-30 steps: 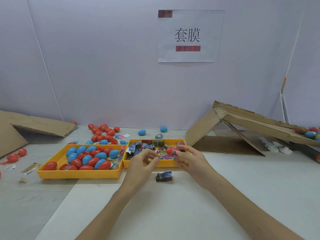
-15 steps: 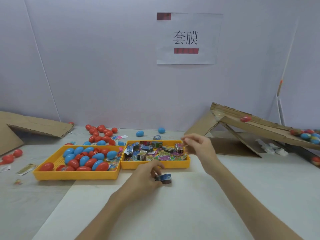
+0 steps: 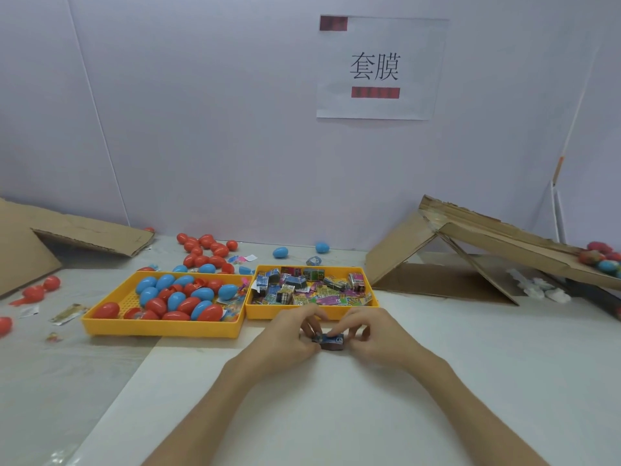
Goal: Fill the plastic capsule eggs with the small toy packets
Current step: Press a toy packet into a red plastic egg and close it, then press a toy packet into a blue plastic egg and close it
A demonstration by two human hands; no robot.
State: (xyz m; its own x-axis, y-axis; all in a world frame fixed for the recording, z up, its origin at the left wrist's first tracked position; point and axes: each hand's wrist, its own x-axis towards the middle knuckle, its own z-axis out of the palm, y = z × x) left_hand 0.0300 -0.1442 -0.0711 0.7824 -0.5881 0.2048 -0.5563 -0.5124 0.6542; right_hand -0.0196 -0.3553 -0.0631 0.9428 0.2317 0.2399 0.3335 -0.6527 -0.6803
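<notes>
Plainly, the left hand [image 3: 285, 334] and right hand [image 3: 379, 334] pinch one packet [image 3: 332, 341] between their grips on the surface [image 3: 302, 415], with many eggs [image 3: 201, 309] beyond-left and loose packets [image 3: 302, 290] just beyond, so most filling remains undone.

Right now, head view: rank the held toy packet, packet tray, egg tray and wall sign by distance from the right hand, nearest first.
1. Toy packet: pinched by the right hand, with the left hand gripping its other end.
2. Packet tray: just behind the hands.
3. Egg tray: off to the left.
4. Wall sign: high on the back wall.
</notes>
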